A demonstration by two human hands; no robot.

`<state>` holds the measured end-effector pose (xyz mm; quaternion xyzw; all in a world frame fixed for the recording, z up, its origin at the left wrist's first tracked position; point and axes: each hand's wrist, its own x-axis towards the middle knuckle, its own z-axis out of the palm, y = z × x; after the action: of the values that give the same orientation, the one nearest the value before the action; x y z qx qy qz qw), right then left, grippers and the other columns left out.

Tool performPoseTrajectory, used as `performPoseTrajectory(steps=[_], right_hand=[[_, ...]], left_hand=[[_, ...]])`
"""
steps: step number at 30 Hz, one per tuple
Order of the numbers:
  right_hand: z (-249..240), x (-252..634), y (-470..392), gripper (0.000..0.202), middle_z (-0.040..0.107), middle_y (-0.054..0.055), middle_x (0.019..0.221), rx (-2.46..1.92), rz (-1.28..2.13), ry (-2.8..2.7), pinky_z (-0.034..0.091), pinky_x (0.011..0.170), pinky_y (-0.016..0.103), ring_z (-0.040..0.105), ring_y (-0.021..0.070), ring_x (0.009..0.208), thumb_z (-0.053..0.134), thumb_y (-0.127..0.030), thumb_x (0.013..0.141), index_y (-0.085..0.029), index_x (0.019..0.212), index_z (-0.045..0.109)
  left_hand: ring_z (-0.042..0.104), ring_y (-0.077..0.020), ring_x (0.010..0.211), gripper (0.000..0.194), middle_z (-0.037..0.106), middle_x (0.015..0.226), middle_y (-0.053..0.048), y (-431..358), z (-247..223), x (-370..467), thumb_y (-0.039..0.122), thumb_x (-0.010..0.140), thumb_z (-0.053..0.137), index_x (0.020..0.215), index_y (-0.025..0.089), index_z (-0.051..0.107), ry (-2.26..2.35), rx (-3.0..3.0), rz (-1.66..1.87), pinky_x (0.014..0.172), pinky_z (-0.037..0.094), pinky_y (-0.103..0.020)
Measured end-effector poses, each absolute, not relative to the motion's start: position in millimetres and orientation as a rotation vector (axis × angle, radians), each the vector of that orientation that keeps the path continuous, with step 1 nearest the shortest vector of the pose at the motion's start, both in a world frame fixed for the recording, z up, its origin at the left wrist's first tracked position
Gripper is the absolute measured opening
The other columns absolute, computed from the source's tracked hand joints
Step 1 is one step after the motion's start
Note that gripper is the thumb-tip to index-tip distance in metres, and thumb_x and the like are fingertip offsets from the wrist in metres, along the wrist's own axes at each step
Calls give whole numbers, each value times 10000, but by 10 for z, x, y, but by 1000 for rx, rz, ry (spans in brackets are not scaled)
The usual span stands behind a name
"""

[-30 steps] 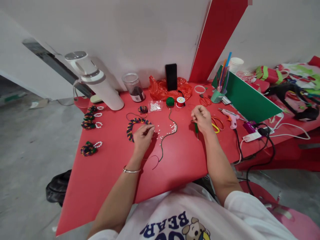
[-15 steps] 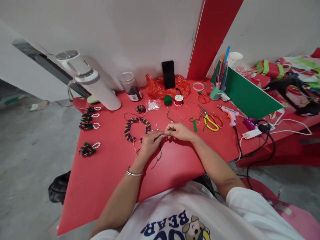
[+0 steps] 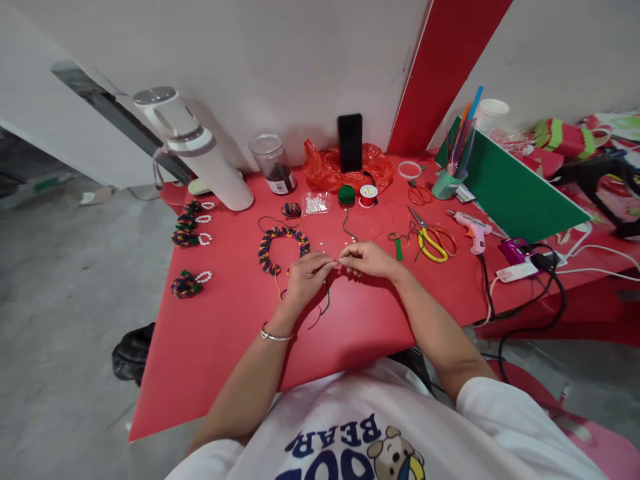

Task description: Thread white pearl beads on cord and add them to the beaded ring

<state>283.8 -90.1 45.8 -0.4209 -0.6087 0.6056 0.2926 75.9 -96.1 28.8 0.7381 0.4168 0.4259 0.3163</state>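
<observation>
Item (image 3: pixel 337 261) pinched in fingertips (image 3: pixel 333 265) — too small to tell (shirt (image 3: pixel 345 407) cut off below).

Bare red tabletop (image 3: pixel 185 360) spreads from the near left corner to the lowest yarn bundle (image 3: pixel 186 285); a lane runs farther in, between the bundles along the left edge and the braided ring (image 3: pixel 267 250), closed off toward the far edge by the leaning bottle (image 3: pixel 220 173) and jar (image 3: pixel 280 179); between the forearms the near edge gives open room up to the left hand (image 3: pixel 311 275) and right hand (image 3: pixel 367 260); right of them, the yellow-handled scissors (image 3: pixel 436 251) and glue gun (image 3: pixel 475 230) obstruct; the upright green board (image 3: pixel 520 187) walls the far right, black cords (image 3: pixel 484 287) crossing before it.
</observation>
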Motion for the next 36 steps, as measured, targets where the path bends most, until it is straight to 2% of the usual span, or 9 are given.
performPoseTrajectory(steps=[5, 10, 17, 24, 26, 28, 31, 34, 36], right_hand=[[457, 2915, -891, 289, 736, 27, 716, -1173, 1597, -1674, 532, 552, 230, 676, 133, 592, 738, -461, 868, -175, 838, 708], [389, 2951, -827, 162, 715, 1, 741, -1282, 1109, -1739, 497, 676, 248, 663, 137, 685, 627, -325, 932, -201, 838, 672], [206, 2901, -732, 153, 733, 26, 830, -1435, 775, -1671, 467, 735, 274, 648, 163, 748, 599, -308, 940, -214, 866, 695], [173, 2813, -764, 192, 676, 48, 901, -1413, 487, -1808, 477, 818, 299, 625, 189, 867, 559, -314, 1004, -218, 914, 700], [203, 2777, -788, 210, 663, 58, 910, -1368, 413, -1836, 478, 837, 321, 613, 200, 888, 541, -309, 1020, -216, 916, 698], [255, 2746, -822, 222, 658, 63, 908, -1332, 349, -1845, 480, 858, 343, 607, 210, 908, 530, -317, 1031, -221, 920, 697], [358, 2715, -884, 226, 667, 64, 910, -1255, 334, -1810, 494, 870, 358, 619, 213, 929, 533, -336, 1032, -225, 911, 688], [446, 2696, -938, 189, 709, 76, 1018, -1169, 484, -1713, 526, 830, 336, 658, 197, 954, 571, -329, 1003, -216, 896, 677], [478, 2682, -958, 175, 728, 84, 1107, -1156, 627, -1641, 541, 772, 309, 683, 189, 970, 597, -330, 977, -213, 874, 676]], left_hand=[[691, -199, 771, 214, 768, 808, -49, -933, 251, 701, 344, 916, 655, 795, 240, 798, 1168, 1925, 1186, 770, 565, -343], [683, -244, 1017, 167, 771, 1010, -67, -707, 196, 510, 307, 910, 647, 881, 235, 795, 1570, 1940, 1293, 970, 518, -403], [600, -339, 1191, 102, 711, 1244, -119, -288, 56, 584, 283, 828, 765, 908, 233, 806, 1478, 2294, 963, 1049, 437, -493], [615, -315, 1150, 74, 736, 1153, -111, -250, 66, 660, 217, 836, 717, 781, 209, 765, 1496, 2145, 980, 1038, 444, -481], [648, -275, 1048, 58, 746, 1050, -99, -282, 120, 709, 230, 821, 732, 779, 196, 752, 1431, 1908, 1115, 975, 487, -432], [658, -198, 810, 118, 731, 861, -61, -334, 172, 790, 304, 817, 763, 811, 188, 743, 1239, 1532, 1168, 780, 531, -337], [597, -117, 609, 317, 708, 761, -24, -428, 232, 921, 449, 741, 857, 844, 181, 723, 885, 1000, 1071, 547, 466, -225], [589, -83, 579, 424, 697, 717, -6, -497, 270, 992, 446, 615, 960, 812, 165, 712, 718, 765, 997, 516, 464, -175], [599, -77, 579, 432, 697, 703, -3, -514, 287, 1000, 424, 591, 982, 795, 156, 711, 683, 717, 973, 523, 486, -165]])
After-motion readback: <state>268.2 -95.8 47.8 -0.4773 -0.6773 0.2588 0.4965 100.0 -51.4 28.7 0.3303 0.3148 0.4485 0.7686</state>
